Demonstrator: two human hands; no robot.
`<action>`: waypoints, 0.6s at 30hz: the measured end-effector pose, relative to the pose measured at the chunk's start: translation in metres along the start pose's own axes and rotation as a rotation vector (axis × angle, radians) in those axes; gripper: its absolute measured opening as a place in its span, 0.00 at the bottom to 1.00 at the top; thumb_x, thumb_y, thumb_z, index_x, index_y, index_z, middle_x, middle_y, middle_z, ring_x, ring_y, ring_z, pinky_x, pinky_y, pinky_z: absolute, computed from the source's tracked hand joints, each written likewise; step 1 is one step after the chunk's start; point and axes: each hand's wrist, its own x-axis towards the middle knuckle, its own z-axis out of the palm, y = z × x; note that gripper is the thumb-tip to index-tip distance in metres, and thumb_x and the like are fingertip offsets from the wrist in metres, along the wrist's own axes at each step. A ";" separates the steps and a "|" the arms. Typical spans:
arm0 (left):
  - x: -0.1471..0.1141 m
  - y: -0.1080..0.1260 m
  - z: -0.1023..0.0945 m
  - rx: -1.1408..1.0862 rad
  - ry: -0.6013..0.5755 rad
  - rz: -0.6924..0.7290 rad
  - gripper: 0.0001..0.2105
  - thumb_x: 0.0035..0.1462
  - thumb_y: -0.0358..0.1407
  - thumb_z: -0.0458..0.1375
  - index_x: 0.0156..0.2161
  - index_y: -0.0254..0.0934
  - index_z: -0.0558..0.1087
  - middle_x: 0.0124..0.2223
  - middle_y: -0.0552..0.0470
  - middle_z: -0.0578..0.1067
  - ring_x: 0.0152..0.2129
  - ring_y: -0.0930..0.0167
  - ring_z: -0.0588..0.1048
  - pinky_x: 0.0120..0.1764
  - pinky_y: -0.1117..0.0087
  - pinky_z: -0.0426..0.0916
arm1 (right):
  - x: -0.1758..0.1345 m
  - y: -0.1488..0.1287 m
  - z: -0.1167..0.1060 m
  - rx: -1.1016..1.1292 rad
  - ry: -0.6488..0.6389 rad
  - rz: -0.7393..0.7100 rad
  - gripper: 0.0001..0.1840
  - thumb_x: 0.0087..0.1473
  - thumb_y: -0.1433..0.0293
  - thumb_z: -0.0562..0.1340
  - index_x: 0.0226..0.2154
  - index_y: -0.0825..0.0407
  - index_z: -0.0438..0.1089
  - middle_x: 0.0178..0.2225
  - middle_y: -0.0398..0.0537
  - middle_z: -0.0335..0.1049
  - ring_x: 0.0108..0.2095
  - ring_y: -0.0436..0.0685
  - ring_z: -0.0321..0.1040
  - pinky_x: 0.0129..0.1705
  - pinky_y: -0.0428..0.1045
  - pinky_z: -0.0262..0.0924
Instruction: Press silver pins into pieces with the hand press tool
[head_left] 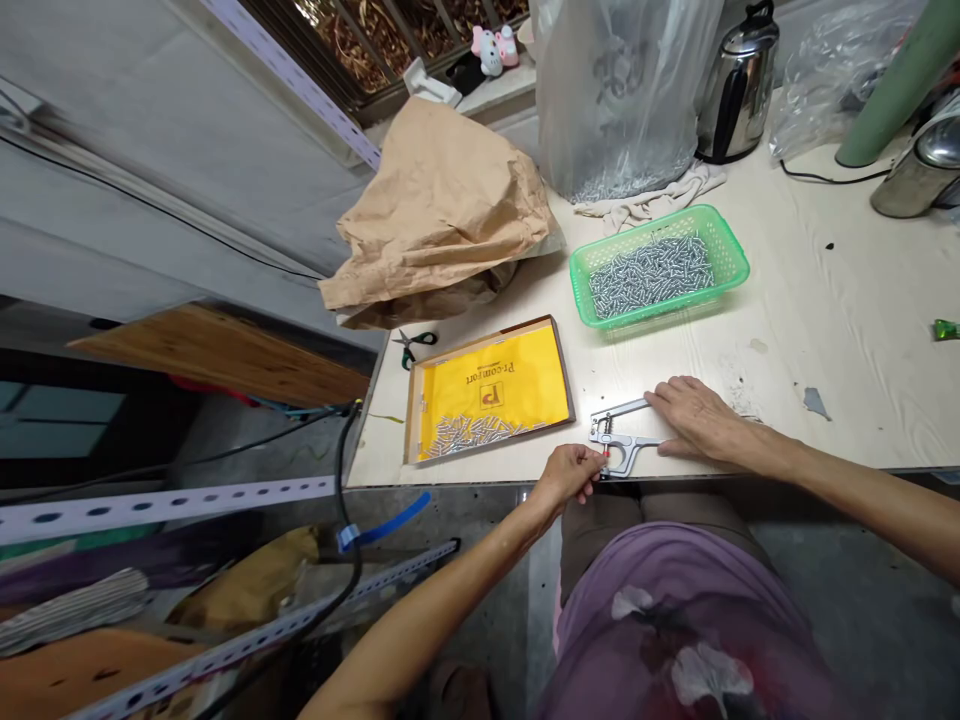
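Note:
Grey metal hand-press pliers (628, 441) lie near the table's front edge, their jaws toward the left and the two handles spread. My right hand (697, 420) is closed around the handle ends. At the jaws, my left hand (571, 472) pinches something too small to make out, with a spot of red by the fingertips. Just left of it is a shallow cardboard tray (566, 375) with a yellow lining (517, 370) and many small silvery metal pieces (476, 432) along its near side. Behind the pliers stands a green plastic basket (731, 262) full of similar pieces (652, 275).
Green-handled scissors (415, 342) lie behind the tray's left corner. A crumpled brown paper bag (450, 210), a large clear plastic bag (622, 90), a cloth (652, 200) and a steel kettle (742, 85) stand along the back. A green post (900, 85) rises at the right.

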 end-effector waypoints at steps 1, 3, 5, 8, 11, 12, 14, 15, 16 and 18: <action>-0.002 -0.002 0.001 0.077 0.057 0.066 0.10 0.58 0.37 0.56 0.29 0.33 0.70 0.22 0.56 0.70 0.15 0.77 0.67 0.20 0.76 0.62 | -0.001 -0.002 -0.001 0.005 -0.004 0.006 0.27 0.45 0.62 0.69 0.44 0.59 0.66 0.40 0.57 0.69 0.42 0.63 0.63 0.44 0.55 0.55; -0.005 -0.005 0.004 0.259 0.227 0.287 0.09 0.59 0.37 0.55 0.31 0.34 0.71 0.28 0.52 0.73 0.24 0.73 0.73 0.28 0.72 0.68 | -0.004 -0.006 -0.002 0.016 -0.008 0.018 0.23 0.47 0.64 0.68 0.43 0.59 0.66 0.40 0.56 0.68 0.41 0.62 0.62 0.42 0.53 0.55; -0.005 -0.004 0.009 0.434 0.366 0.557 0.08 0.60 0.37 0.55 0.36 0.35 0.73 0.36 0.47 0.76 0.35 0.67 0.74 0.38 0.67 0.70 | -0.006 -0.010 -0.001 0.025 -0.015 0.029 0.22 0.49 0.66 0.67 0.44 0.60 0.66 0.40 0.56 0.68 0.41 0.62 0.62 0.41 0.53 0.55; 0.007 0.006 0.019 0.630 0.361 0.877 0.14 0.59 0.38 0.57 0.49 0.35 0.69 0.50 0.40 0.72 0.49 0.60 0.70 0.50 0.57 0.67 | -0.007 -0.013 0.001 0.019 -0.019 0.042 0.21 0.50 0.69 0.66 0.46 0.61 0.65 0.41 0.58 0.68 0.42 0.62 0.62 0.41 0.53 0.56; 0.024 0.020 0.023 0.747 0.259 1.020 0.24 0.59 0.37 0.56 0.59 0.35 0.59 0.59 0.38 0.65 0.56 0.58 0.64 0.56 0.53 0.61 | -0.008 -0.012 0.002 0.016 -0.006 0.049 0.23 0.49 0.68 0.66 0.46 0.61 0.64 0.41 0.57 0.68 0.42 0.63 0.62 0.42 0.53 0.57; 0.028 0.024 0.023 0.778 0.226 1.025 0.26 0.58 0.37 0.56 0.60 0.35 0.57 0.59 0.38 0.64 0.55 0.58 0.64 0.56 0.53 0.60 | -0.009 -0.011 0.002 0.017 -0.004 0.055 0.25 0.48 0.67 0.67 0.47 0.60 0.64 0.41 0.57 0.68 0.42 0.63 0.62 0.42 0.53 0.58; 0.033 0.032 0.022 0.834 0.181 1.001 0.28 0.58 0.38 0.57 0.61 0.36 0.55 0.57 0.39 0.65 0.53 0.59 0.66 0.55 0.54 0.61 | -0.012 -0.009 0.002 0.005 0.002 0.091 0.31 0.45 0.64 0.69 0.48 0.60 0.63 0.43 0.58 0.68 0.43 0.64 0.62 0.42 0.54 0.58; 0.034 0.035 0.021 0.858 0.170 0.984 0.29 0.57 0.38 0.58 0.61 0.36 0.55 0.56 0.39 0.66 0.51 0.59 0.66 0.54 0.54 0.62 | -0.013 -0.008 0.002 -0.009 0.005 0.113 0.32 0.44 0.62 0.70 0.49 0.60 0.63 0.44 0.59 0.68 0.44 0.65 0.62 0.42 0.54 0.58; 0.034 0.037 0.020 0.880 0.163 0.969 0.29 0.57 0.39 0.58 0.61 0.36 0.55 0.55 0.40 0.66 0.50 0.59 0.66 0.52 0.55 0.63 | -0.015 -0.007 0.002 -0.026 0.010 0.134 0.33 0.44 0.61 0.70 0.49 0.59 0.63 0.44 0.59 0.68 0.44 0.66 0.62 0.42 0.55 0.58; 0.033 0.042 0.019 0.915 0.151 0.950 0.30 0.56 0.42 0.60 0.60 0.36 0.56 0.52 0.41 0.68 0.48 0.59 0.67 0.50 0.56 0.65 | -0.019 -0.008 0.002 -0.057 0.021 0.153 0.29 0.46 0.60 0.69 0.47 0.59 0.64 0.42 0.58 0.68 0.43 0.66 0.62 0.41 0.55 0.58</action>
